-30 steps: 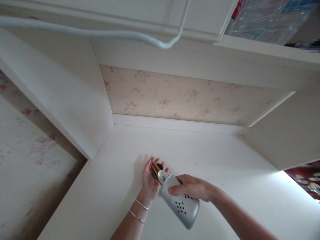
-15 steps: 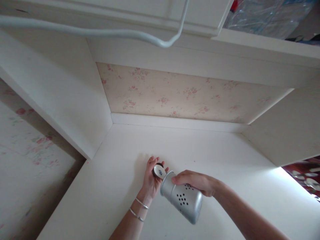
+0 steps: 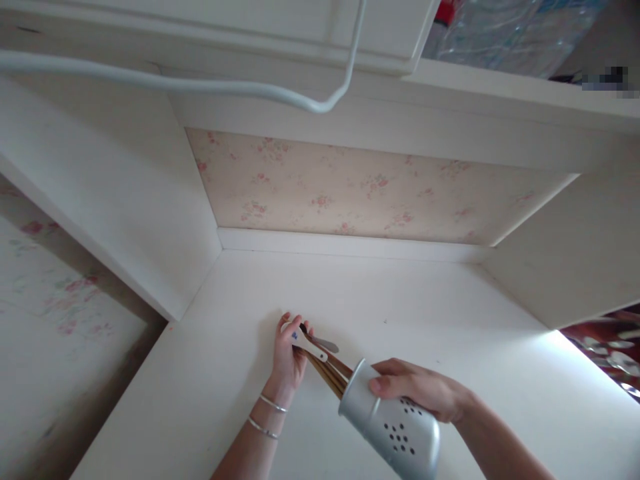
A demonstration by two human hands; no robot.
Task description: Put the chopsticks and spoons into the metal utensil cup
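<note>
My right hand [image 3: 425,387] grips a silver metal utensil holder [image 3: 373,417] with punched holes, tilted so its mouth faces my left hand [image 3: 286,360]. My left hand is closed around a bunch of utensils. Among them are a white ceramic spoon [image 3: 314,349] with a blue pattern, a flat metal utensil end [image 3: 326,345] and several brown chopsticks [image 3: 325,377]. The far ends of the chopsticks are still inside the holder's mouth. My left fingers partly hide the bunch. Two silver bangles circle my left wrist.
Below the hands lies a white surface [image 3: 240,293], with a floral wallpapered panel [image 3: 350,187] behind it. White side panels [image 3: 115,173] stand left and right. A white bent tube [image 3: 225,87] crosses above, under a cabinet door. Plastic-wrapped items [image 3: 500,33] sit upper right.
The holder has moved right and down, away from my left hand. The spoon and chopsticks now show between the two, where before mainly a spoon's bowl end showed.
</note>
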